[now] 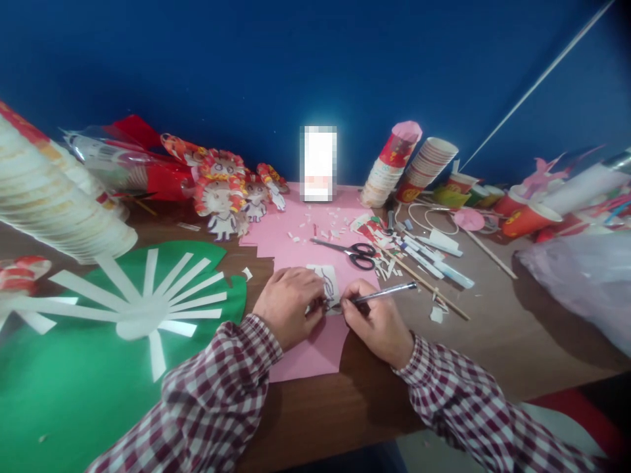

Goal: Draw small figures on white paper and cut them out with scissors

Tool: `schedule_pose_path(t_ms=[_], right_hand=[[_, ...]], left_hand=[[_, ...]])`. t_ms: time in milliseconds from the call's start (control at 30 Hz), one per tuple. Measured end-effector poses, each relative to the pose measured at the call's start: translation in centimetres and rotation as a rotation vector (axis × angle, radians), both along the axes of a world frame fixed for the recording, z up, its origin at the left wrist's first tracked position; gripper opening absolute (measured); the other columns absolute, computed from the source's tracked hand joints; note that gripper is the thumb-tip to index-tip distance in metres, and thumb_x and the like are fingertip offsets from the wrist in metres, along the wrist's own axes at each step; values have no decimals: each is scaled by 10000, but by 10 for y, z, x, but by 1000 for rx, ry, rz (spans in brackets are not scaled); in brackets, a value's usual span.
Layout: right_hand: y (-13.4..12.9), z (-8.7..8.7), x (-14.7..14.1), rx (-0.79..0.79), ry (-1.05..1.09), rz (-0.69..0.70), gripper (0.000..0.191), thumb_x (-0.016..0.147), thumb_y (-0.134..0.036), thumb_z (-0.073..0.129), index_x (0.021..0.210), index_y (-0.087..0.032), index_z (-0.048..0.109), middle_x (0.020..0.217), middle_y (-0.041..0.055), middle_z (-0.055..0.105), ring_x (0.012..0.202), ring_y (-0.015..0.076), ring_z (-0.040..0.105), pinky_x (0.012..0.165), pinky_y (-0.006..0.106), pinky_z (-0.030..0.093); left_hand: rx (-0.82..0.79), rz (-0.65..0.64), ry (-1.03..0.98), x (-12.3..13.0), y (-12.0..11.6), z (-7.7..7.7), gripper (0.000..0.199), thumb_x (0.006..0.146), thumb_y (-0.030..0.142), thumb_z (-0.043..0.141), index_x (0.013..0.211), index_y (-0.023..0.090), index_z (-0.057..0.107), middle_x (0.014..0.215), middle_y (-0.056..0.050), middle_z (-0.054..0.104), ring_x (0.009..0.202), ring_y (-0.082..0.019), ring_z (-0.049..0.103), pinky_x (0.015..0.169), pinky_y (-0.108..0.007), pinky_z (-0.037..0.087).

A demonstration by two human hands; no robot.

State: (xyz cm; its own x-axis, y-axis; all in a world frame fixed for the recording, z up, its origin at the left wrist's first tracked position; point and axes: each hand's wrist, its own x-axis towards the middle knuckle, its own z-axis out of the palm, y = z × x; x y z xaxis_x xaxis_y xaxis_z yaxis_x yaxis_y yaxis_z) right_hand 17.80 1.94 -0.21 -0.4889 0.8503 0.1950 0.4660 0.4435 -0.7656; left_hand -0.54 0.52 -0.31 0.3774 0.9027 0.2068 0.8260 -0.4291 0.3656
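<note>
Right now both hands are at work close together over a small piece of white paper (331, 279), which lies on the pink sheet (300, 358) in the middle of the desk (374, 410) and carries dark drawn lines. The left hand (293, 302) rests on the paper's left side with its fingers bent; whether thumb and fingers pinch the paper or merely press on it, I cannot tell. The right hand (372, 318) is closed around a slim pen (389, 291), its tip down by the paper's lower part and its back end slanting up to the right. Just beyond the hands lie scissors (349, 248) with black handles, blades pointing left, and loose paper scraps (369, 228) are scattered around them. To the right are several white markers (422, 261) and a thin wooden stick (446, 301), with a crumpled clear plastic bag (582, 276) farther over. At the back stand two leaning stacks of paper cups (394, 167), right of a bright, blurred upright rectangle (319, 163). On the left, white strips (194, 305) fan out over a green sheet (64, 394), beside a long tilted cup stack (54, 197), and cut-out paper figures (221, 213) sit near the blue wall (197, 66).
</note>
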Motion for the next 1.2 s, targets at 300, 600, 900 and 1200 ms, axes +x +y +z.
schedule_pose_path(t_ms=[300,600,900,1200], right_hand=[[1,1,-1,-3,-16,8,61,835,-167,474,800,-187,520,678,-3,556,613,137,534,581,238,415],[2,0,-1,3,-42,22,60,833,-166,474,791,-188,512,666,-6,549,607,136,526,584,240,408],[2,3,0,-5,-38,3,65,832,-166,473,780,-186,508,645,-12,526,579,129,504,559,237,390],[1,0,1,13,-21,16,61,830,-155,473,783,-180,502,648,-18,510,575,117,486,549,226,375]], left_hand=[[4,6,12,1,0,0,124,731,202,531,842,232,579,968,-28,632,1002,-222,526,915,-407,378],[0,10,11,1,1,0,104,729,210,536,826,229,569,984,-21,633,1005,-218,525,915,-402,382],[13,9,7,1,0,0,100,734,213,532,825,228,571,979,-25,634,1006,-221,527,912,-403,381],[9,36,3,4,1,-1,74,739,221,533,804,222,568,979,-12,639,1003,-217,529,906,-397,379]])
